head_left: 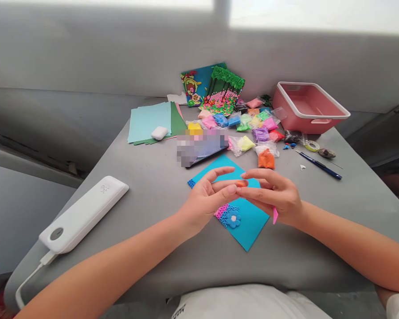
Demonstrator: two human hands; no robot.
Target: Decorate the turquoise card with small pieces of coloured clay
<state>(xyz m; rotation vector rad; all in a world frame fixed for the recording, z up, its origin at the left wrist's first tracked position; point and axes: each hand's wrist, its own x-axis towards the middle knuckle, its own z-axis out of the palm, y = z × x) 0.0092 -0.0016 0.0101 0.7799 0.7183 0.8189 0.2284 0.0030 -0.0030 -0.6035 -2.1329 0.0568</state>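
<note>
A small bit of orange clay lies at the fingertips of my left hand, its thumb and fingers closing around it. The fingertips of my right hand meet it from the other side. A pink pointed tool sticks out below my right palm, its upper part hidden by the hand. Beneath both hands is a blue card, turned cornerwise on the table. On it sit a blue clay flower with a white centre and small pink and blue clay rings; my hands cover part of the card.
Bagged coloured clay, an opened orange clay packet and a phone lie beyond the card. Right are a pink bin and a craft knife; left, a white power bank and coloured paper. Finished clay pictures lean behind.
</note>
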